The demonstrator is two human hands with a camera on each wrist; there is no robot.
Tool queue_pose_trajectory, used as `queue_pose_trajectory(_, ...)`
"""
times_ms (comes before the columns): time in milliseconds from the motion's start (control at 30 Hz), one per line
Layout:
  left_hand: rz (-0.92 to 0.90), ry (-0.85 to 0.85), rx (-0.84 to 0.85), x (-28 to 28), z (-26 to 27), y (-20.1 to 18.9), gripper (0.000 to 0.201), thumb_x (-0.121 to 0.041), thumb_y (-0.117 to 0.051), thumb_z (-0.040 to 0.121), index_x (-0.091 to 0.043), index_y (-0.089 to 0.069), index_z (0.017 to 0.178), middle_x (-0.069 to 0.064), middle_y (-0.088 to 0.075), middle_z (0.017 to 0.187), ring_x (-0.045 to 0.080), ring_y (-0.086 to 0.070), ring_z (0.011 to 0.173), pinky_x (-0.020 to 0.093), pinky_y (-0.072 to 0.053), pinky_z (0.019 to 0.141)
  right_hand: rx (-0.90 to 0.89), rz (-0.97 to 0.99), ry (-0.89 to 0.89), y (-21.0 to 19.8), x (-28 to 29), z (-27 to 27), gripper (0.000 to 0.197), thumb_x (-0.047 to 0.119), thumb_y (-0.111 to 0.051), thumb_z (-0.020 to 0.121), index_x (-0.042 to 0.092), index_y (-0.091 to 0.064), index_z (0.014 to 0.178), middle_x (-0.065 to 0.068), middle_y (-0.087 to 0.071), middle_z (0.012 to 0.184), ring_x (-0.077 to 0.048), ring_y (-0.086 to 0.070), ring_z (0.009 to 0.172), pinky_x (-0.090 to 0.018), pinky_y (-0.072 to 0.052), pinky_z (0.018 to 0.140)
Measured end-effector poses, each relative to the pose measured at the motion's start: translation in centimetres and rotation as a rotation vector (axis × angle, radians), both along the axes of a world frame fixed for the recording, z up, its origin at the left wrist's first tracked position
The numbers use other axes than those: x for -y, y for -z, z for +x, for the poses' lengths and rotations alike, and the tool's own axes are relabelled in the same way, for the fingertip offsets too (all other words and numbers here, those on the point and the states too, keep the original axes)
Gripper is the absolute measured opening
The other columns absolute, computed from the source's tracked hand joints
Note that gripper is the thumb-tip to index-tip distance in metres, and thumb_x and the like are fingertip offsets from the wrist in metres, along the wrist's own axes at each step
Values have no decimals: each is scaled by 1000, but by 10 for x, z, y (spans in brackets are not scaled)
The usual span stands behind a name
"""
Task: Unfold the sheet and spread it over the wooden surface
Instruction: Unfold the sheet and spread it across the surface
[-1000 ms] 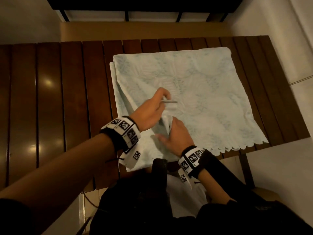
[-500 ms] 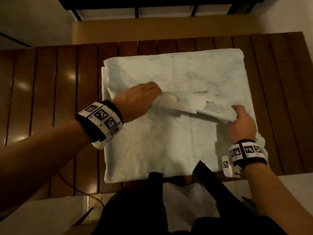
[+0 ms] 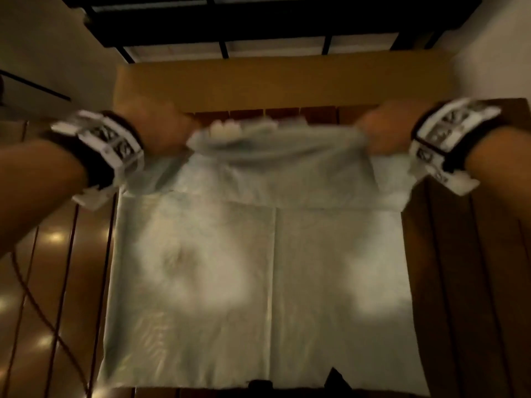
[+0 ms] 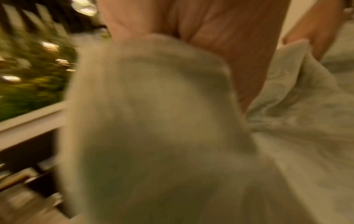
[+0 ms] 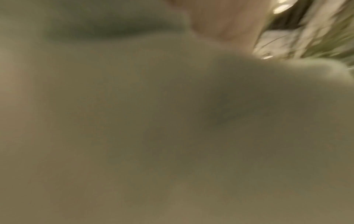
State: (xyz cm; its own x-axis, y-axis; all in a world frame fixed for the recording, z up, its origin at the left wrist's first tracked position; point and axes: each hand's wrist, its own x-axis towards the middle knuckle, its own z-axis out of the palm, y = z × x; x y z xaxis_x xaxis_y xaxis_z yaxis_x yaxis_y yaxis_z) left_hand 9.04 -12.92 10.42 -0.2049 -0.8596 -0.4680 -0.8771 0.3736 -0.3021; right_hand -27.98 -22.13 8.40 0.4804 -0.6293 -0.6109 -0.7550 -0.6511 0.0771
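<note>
So at this point my left hand (image 3: 163,130) had its fingers curled tight round the left end of the top layer of the sheet (image 3: 258,282), holding it up off the rest of the cloth. The left wrist view backed that up: a bunch of cloth gathered in the palm, everything else smeared by blur. Across the middle, the lifted layer sagged between the two hands, and the rest of the sheet lay flat under it on the slatted wooden surface (image 3: 459,282), with a fold crease running down its middle toward me and dark slats showing on both sides. Over on the right, my right hand (image 3: 385,130) was closed on the opposite end of that same edge, at about the same height. The right wrist view was basically all blurry cloth, so no finger detail there. I judged this was the flip of the top fold toward the far end, and what mattered was keeping both ends level and the edge a bit tighter so the layer would open square and not twist. I'd also have wanted the bottom layer to stay put, since a fast pull could drag it along or bunch it up.
</note>
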Motion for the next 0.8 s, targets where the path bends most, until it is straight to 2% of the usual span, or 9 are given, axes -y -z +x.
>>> queue_pose_trajectory(67,-261,-96,-73,35,9,-15,28,-32,-50,92,-15,-61,112,20,-68,104,41,-67,93,48,-55,77,190,-325,101,-19,44,14,13,24,-56,93,13,-59,86,-15,-60,81,-38,-61,75,-44,-51,67)
queue_pose_trajectory(167,-560,-238,-188,69,19,-17,24,-23,-52,91,-9,-54,110,29,-62,106,51,-62,94,56,-50,72,444,-659,173,-28,81,34,16,18,-53,93,11,-46,80,-20,-48,70,-39,-53,62,-49,-48,59)
queue_pose_trajectory(233,-549,-284,-190,74,20,-3,35,-23,-59,86,-4,-50,114,32,-56,109,53,-56,98,59,-49,75,417,-659,186,-17,93,47,11,16,-59,91,8,-52,90,-26,-56,77,-43,-58,68,-48,-44,59)
queue_pose_trajectory(300,-444,-259,-137,68,32,25,45,-30,-64,80,-6,-52,117,29,-56,112,50,-53,102,57,-48,82,330,-553,209,6,95,52,21,19,-65,88,8,-56,103,-28,-63,88,-46,-63,77,-48,-49,63)
queue_pose_trajectory(367,-295,-252,-74,57,40,53,46,-35,-55,84,-17,-54,126,21,-58,119,44,-53,108,53,-45,91,259,-400,229,33,92,50,29,28,-65,89,12,-57,112,-26,-65,101,-44,-65,85,-48,-54,72)
queue_pose_trajectory(433,-135,-338,-50,42,45,78,46,-34,-46,92,-28,-48,137,13,-54,134,41,-50,118,49,-41,98,191,-267,219,59,82,44,40,41,-61,91,16,-54,122,-22,-64,112,-42,-63,93,-43,-52,74)
queue_pose_trajectory(533,-102,-411,-97,31,51,97,44,-33,-48,95,-26,-46,138,12,-55,134,39,-53,119,49,-42,97,190,-168,264,81,68,38,47,53,-54,91,19,-52,123,-17,-64,117,-40,-62,101,-42,-50,83)
queue_pose_trajectory(700,-192,-424,-125,28,63,96,40,-29,-48,93,-25,-51,132,13,-57,128,39,-55,113,50,-45,95,164,-354,310,81,58,36,41,43,-60,88,17,-52,118,-15,-63,118,-38,-56,107,-50,-44,91)
queue_pose_trajectory(800,-380,-579,-128,19,61,85,52,-35,-48,90,-23,-40,140,22,-43,139,46,-45,120,60,-38,98,190,-610,435,64,41,37,57,31,-76,75,8,-49,119,-25,-52,124,-45,-47,112,-61,-37,99)
